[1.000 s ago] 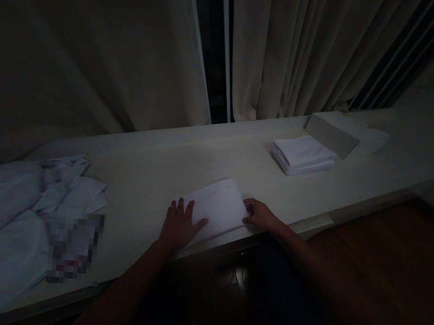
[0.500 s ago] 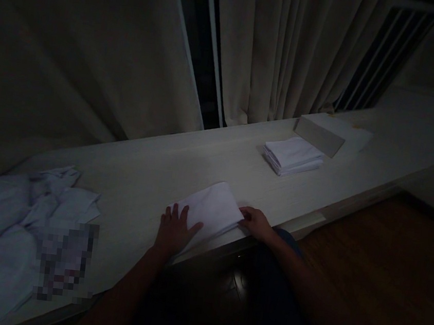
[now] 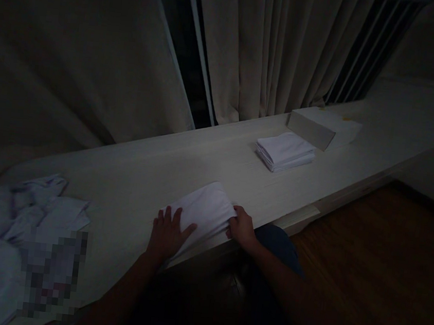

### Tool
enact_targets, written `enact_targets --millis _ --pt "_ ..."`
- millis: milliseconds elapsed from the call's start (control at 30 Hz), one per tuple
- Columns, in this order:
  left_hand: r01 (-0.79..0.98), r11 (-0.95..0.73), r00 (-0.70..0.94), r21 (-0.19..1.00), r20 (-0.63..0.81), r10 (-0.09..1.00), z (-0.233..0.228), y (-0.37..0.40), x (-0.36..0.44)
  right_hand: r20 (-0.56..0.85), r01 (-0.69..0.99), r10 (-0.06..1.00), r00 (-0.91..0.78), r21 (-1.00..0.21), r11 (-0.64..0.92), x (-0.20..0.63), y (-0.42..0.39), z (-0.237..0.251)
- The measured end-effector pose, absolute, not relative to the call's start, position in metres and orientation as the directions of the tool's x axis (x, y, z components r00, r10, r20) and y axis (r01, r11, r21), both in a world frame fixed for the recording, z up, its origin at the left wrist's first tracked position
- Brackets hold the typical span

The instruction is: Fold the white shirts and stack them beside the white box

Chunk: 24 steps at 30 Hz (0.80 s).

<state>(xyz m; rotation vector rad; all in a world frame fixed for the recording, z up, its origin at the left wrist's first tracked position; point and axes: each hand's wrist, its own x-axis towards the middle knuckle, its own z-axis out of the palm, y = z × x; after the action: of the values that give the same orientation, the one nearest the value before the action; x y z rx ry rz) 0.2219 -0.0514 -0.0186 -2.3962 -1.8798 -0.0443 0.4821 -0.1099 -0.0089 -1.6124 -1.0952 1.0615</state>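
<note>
A folded white cloth (image 3: 206, 208) lies at the near edge of a long pale counter (image 3: 154, 171). My left hand (image 3: 166, 232) rests flat on the cloth's left end with fingers spread. My right hand (image 3: 240, 228) grips the cloth's right near corner at the counter edge. A neat stack of folded white cloths (image 3: 285, 151) sits further right on the counter. A heap of crumpled white cloths (image 3: 4, 233) lies at the far left.
A pale box (image 3: 323, 126) stands behind the folded stack. Beige curtains (image 3: 260, 48) hang behind the counter, with a dark window gap between them. Dark wooden floor (image 3: 377, 262) lies to the right. The room is dim.
The view has swung rightward and down, so everything has shifted left in frame. Both hands stayed on the folded cloth; the right hand's fingers closed more on its corner.
</note>
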Motion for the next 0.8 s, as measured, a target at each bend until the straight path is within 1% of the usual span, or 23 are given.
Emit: enact_targets --millis 67,133,167,233,367,533,633,700,800 --pt "0.971 -0.231 0.236 -0.057 0.085 0.968 -0.018 -0.051 0.222 -0.234 -0.047 0.966 0.111 -0.972 -0.230 0.489 -0.109 -0.008" --pt "0.971 -0.231 0.236 -0.058 0.090 0.968 -0.019 -0.051 0.223 -0.264 -0.322 0.962 -0.071 -0.907 -0.273 0.497 -0.107 -0.008" --pt "0.971 -0.232 0.237 -0.057 0.093 0.967 -0.019 -0.051 0.223 -0.264 -0.419 0.955 -0.136 -0.858 -0.297 0.500 -0.106 -0.008" --pt "0.970 -0.238 0.242 -0.051 0.097 0.965 -0.019 -0.051 0.222 -0.295 -0.509 0.938 -0.181 -0.788 -0.346 0.505 -0.103 -0.009" --pt "0.967 -0.248 0.253 -0.056 0.089 0.963 -0.019 -0.052 0.221 -0.402 -0.508 0.914 -0.058 -0.776 -0.374 0.503 -0.099 -0.012" --pt "0.967 -0.245 0.250 -0.066 0.092 0.964 -0.019 -0.052 0.222 -0.404 -0.512 0.914 0.028 -0.791 -0.334 0.497 -0.098 -0.009" --pt "0.967 -0.247 0.251 -0.056 0.091 0.964 -0.018 -0.052 0.222 -0.401 -0.508 0.916 0.021 -0.793 -0.336 0.498 -0.099 -0.008" --pt "0.970 -0.239 0.242 -0.049 0.087 0.966 -0.017 -0.053 0.222 -0.388 -0.508 0.921 -0.025 -0.789 -0.346 0.499 -0.100 -0.008" --pt "0.970 -0.239 0.243 -0.049 0.089 0.966 -0.016 -0.053 0.223 -0.375 -0.452 0.925 -0.061 -0.816 -0.360 0.500 -0.100 -0.010"
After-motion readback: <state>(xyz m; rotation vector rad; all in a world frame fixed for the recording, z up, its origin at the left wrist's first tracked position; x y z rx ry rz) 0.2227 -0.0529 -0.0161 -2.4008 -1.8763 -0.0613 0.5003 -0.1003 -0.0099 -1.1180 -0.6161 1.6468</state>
